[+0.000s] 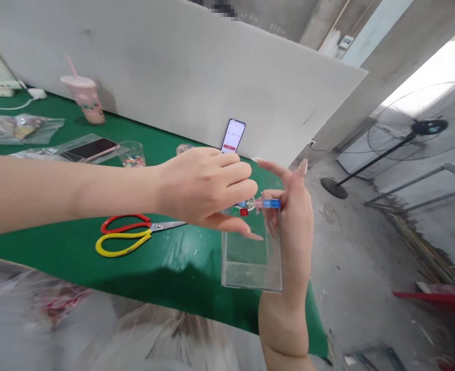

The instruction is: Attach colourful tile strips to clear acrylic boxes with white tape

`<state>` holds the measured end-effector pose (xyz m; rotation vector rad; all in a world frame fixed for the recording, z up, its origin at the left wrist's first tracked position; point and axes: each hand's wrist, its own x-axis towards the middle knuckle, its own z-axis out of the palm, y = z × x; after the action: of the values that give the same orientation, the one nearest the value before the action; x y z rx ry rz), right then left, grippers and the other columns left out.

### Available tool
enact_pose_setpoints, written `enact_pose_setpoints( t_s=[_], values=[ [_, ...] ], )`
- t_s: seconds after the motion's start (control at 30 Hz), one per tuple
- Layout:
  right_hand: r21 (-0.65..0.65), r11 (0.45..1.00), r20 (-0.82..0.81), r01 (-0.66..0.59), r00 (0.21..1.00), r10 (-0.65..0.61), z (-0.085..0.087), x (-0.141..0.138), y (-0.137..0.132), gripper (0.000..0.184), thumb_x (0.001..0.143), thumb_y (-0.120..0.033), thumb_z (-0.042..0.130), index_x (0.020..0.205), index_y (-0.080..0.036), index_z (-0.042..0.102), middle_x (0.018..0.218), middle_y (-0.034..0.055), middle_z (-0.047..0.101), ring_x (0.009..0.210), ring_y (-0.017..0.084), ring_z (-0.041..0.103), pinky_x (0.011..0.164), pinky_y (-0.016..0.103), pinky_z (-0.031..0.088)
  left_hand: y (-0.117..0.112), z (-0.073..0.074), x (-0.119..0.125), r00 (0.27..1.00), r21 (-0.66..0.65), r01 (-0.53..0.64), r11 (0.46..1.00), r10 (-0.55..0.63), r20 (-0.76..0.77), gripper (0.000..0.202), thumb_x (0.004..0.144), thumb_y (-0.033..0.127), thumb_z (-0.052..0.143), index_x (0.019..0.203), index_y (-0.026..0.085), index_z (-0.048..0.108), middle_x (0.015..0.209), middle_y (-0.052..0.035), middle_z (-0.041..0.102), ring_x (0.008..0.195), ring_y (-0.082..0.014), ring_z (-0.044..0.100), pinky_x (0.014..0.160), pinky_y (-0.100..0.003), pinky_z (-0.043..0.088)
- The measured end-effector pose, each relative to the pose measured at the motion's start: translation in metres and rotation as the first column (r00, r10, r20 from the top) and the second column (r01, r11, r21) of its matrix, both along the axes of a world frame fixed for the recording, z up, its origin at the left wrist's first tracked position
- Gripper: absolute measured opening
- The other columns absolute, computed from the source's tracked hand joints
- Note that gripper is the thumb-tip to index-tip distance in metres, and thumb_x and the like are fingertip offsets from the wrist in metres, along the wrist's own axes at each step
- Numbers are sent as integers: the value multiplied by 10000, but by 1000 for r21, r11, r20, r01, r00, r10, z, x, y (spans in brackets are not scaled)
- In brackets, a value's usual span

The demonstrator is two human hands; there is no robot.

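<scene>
My right hand (pixel 295 216) holds up a small clear plastic bag (pixel 252 257) by its top edge, above the right end of the green table (pixel 76 123). My left hand (pixel 207 190) reaches across from the left and pinches a string of small coloured beads (pixel 260 204), red, clear, pink and blue, right at the bag's mouth. The fingers of both hands meet there and hide part of the beads.
Red and yellow scissors (pixel 129 234) lie below my left hand. Behind stand a small clear cup with beads (pixel 132 154), a phone (pixel 233 136) leaning on the white board, a second phone (pixel 91 149), a pink drink cup (pixel 86 99) and plastic bags. A floor fan (pixel 416 134) stands right.
</scene>
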<state>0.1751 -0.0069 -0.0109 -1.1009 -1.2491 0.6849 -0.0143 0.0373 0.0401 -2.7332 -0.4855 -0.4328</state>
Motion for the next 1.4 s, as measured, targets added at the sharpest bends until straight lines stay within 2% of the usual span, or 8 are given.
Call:
enact_pose_setpoints(
  t_s=[0.17, 0.27, 0.47, 0.67, 0.9, 1.07, 1.23, 1.4],
  values=[
    [-86, 996, -164, -34, 986, 20, 6, -5, -12, 672, 972, -818, 516, 1105, -240, 833, 441, -58, 439, 396, 111, 407, 357, 236, 275, -19, -5, 2, 985, 37, -57, 998, 50, 166, 511, 984, 733, 579, 1121, 257, 708, 1020, -78, 726, 922, -299, 673, 819, -427, 523],
    [-69, 997, -146, -31, 989, 20, 8, -5, -14, 680, 963, -828, 518, 1113, -245, 833, 434, -66, 407, 378, 109, 359, 345, 243, 241, -25, -14, 2, 968, 52, -107, 993, 92, 235, 560, 1013, 723, 546, 1287, 257, 692, 1172, -101, 758, 1042, -318, 696, 928, -457, 506],
    [-22, 1000, -103, 15, 995, -17, 11, -5, -22, 645, 1001, -800, 478, 1112, -271, 829, 438, -66, 402, 378, 122, 269, 334, 274, 254, -26, -30, -1, 943, 171, 31, 985, -85, 322, 459, 1142, 492, 474, 941, 175, 737, 840, -60, 800, 779, -209, 722, 793, -392, 420],
    [-21, 999, -99, 49, 994, -51, 13, -6, -30, 665, 973, -819, 514, 1152, -253, 814, 426, -43, 427, 345, 133, 314, 328, 309, 116, -37, -32, 0, 924, 161, 26, 987, -85, 373, 353, 1147, 390, 490, 1055, 150, 731, 782, -11, 805, 733, -166, 737, 778, -370, 404],
    [-85, 985, -149, 150, 975, -162, 23, -18, -45, 596, 1018, -757, 498, 1143, -268, 814, 468, -54, 416, 410, 113, 239, 377, 275, 133, -44, -35, 6, 878, 74, 51, 996, -81, 471, 325, 1135, 334, 506, 1021, 112, 715, 736, 2, 784, 671, -155, 721, 764, -377, 378],
    [-90, 995, -149, 33, 988, -46, 19, -12, -49, 570, 1044, -736, 459, 1223, -309, 792, 483, -60, 385, 425, 118, 234, 364, 259, 156, -45, -29, 5, 893, 2, 76, 997, -69, 444, 366, 1146, 337, 494, 974, 110, 724, 712, -2, 772, 660, -155, 707, 790, -374, 377],
    [-101, 990, -188, 96, 976, -114, 22, -13, -50, 594, 977, -803, 525, 1164, -321, 816, 484, -50, 426, 411, 106, 252, 358, 249, 94, -49, -20, 4, 907, -78, 94, 993, -53, 417, 429, 1156, 352, 453, 929, 125, 738, 692, 2, 763, 638, -163, 702, 805, -389, 371],
    [-84, 996, -125, 36, 991, -46, 19, -11, -52, 577, 1018, -791, 447, 1223, -372, 786, 475, -68, 342, 417, 112, 258, 366, 232, 147, -53, -14, 4, 927, -121, 95, 988, -44, 372, 413, 1145, 301, 475, 932, 97, 763, 690, -18, 767, 672, -177, 735, 820, -397, 356]
  ],
)
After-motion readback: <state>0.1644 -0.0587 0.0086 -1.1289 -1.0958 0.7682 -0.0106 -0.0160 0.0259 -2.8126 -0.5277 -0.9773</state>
